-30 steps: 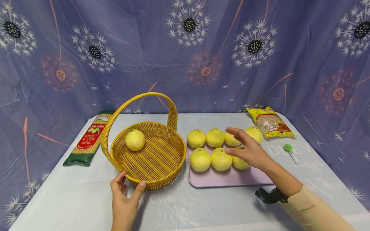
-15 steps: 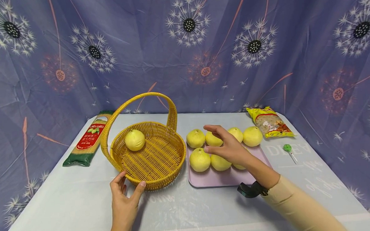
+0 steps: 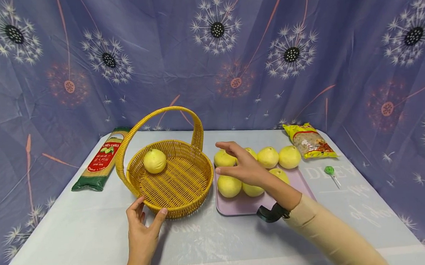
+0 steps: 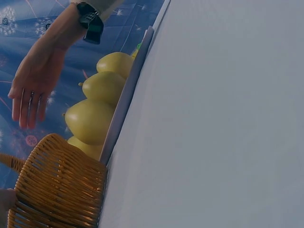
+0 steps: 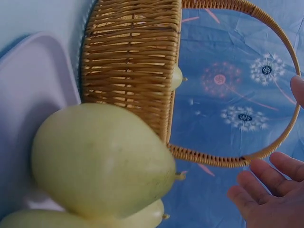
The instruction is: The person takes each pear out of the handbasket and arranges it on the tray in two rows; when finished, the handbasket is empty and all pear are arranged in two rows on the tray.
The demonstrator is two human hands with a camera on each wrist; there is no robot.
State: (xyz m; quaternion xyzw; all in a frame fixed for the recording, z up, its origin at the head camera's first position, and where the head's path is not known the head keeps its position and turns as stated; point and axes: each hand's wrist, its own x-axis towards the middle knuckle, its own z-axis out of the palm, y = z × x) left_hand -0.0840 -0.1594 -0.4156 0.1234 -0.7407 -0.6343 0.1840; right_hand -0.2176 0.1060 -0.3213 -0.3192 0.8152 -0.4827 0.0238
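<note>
A yellow wicker basket [image 3: 179, 177] with a tall handle stands left of centre, and one pale yellow fruit like a small pomelo [image 3: 154, 161] lies inside it. My left hand [image 3: 142, 226] touches the basket's near rim from outside, its thumb and index finger spread apart. On a lilac tray [image 3: 237, 206] several similar yellow fruits [image 3: 229, 186] sit in two rows. My right hand [image 3: 244, 166] hovers over the left part of these, thumb and fingers parted, holding nothing. The right wrist view shows its spread fingers [image 5: 266, 185] beside a large-looking fruit [image 5: 102, 156], with the basket beyond.
A green and red pasta packet [image 3: 105, 159] lies left of the basket. At the back right is a yellow food bag [image 3: 310, 140], and a green lollipop [image 3: 330, 171] lies in front of it. A purple dandelion-print cloth [image 3: 159, 63] hangs behind the table.
My right hand has moved left over the tray, from the right-hand fruits towards the basket, uncovering fruits behind it. The left hand and the basket have stayed in place.
</note>
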